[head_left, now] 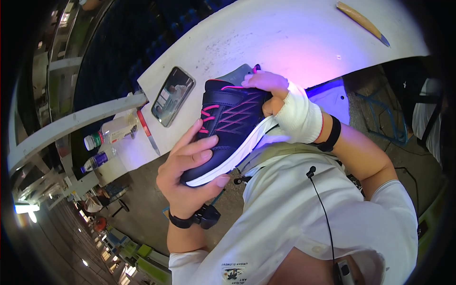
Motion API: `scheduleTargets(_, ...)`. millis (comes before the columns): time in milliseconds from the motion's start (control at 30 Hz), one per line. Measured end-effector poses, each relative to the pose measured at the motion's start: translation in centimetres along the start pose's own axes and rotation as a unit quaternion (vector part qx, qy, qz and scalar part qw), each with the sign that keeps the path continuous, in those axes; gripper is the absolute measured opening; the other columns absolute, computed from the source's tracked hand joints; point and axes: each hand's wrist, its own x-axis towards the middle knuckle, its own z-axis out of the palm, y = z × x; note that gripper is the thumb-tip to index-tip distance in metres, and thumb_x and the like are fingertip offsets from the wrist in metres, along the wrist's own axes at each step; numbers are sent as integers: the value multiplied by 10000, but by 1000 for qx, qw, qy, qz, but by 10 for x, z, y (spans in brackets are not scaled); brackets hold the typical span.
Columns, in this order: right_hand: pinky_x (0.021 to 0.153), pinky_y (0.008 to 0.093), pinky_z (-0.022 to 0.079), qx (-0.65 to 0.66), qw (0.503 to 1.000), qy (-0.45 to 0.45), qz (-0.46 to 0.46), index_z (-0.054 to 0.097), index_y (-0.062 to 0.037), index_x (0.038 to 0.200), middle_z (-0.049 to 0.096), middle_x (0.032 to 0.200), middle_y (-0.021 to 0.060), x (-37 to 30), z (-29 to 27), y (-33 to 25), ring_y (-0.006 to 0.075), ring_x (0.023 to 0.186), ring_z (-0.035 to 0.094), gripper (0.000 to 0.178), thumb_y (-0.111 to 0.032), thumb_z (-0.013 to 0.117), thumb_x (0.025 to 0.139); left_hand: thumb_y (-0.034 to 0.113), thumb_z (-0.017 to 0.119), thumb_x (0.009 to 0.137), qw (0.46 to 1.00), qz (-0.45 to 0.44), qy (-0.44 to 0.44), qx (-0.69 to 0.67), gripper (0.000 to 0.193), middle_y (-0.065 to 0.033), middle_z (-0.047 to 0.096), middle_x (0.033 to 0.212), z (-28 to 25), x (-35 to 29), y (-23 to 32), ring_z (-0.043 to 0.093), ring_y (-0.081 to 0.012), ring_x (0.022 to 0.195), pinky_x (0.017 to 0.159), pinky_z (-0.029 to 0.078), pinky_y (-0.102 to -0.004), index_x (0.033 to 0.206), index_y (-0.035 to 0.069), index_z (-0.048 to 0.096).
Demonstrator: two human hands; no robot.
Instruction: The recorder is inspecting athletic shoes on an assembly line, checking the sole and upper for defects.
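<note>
A dark sneaker (237,111) with pink laces, pink crossing lines and a white sole is held up between my two hands, over the near edge of the white table. My left hand (185,166) wraps round the toe, its fingers over the upper and its thumb by the sole. At the heel end, my right hand (285,107) grips the shoe near its opening and wears a white fingerless glove. A grey lining or tongue piece (237,73) shows at the shoe's opening. Part of the right fingers is hidden behind the heel.
On the white table (228,38) lie a phone (173,96) and a red-handled knife (147,132). A wooden-handled blade (363,23) is at the far right. Two plastic bottles (116,130) lie at the left, beside a grey metal rail (71,124). A blue metal frame (387,121) stands at the right.
</note>
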Motion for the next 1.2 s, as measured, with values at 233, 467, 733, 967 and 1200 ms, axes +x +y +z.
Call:
scheduleTargets(233,964,549,556,-19,997,-21,73,619,-40,989,664,1248,167,-10,29,-9,432,1152,637,162,-88,674,844,319,932,728,964,-237,-121,11,1071,-227,671,1403,-18,0,-2,685,-360,1282,1103,513,-398,1605,31,390)
scheduleTargets(467,1025,480,563,-136,989,15,-49,549,-106,967,641,1294,114,-13,40,-11,331,1203,635,256,-77,734,794,456,918,714,911,-307,-121,247,1003,-173,758,1142,16,13,4,769,-354,1000,857,597,-416,1514,52,468)
scheduleTargets(733,1047,529,529,-31,996,66,57,546,-95,1044,614,1361,207,-25,21,-17,405,1207,645,520,-97,894,657,259,973,669,969,-166,-169,76,973,-223,714,1322,-23,26,33,716,-317,1217,1048,540,-392,1505,13,538)
scheduleTargets(967,1060,580,544,108,993,43,33,654,-21,1165,725,1195,241,30,-107,-66,421,1121,729,720,-473,952,691,55,834,771,986,121,-88,75,851,-239,484,1604,89,33,9,459,-449,1489,1211,422,-492,1543,-14,480)
scheduleTargets(1200,1071,555,549,114,993,14,43,687,29,1223,746,1204,251,14,-112,-69,425,1146,731,803,-363,998,596,140,906,733,987,139,79,10,622,-209,634,1259,142,13,-34,604,-422,1156,1000,500,-508,1279,8,639)
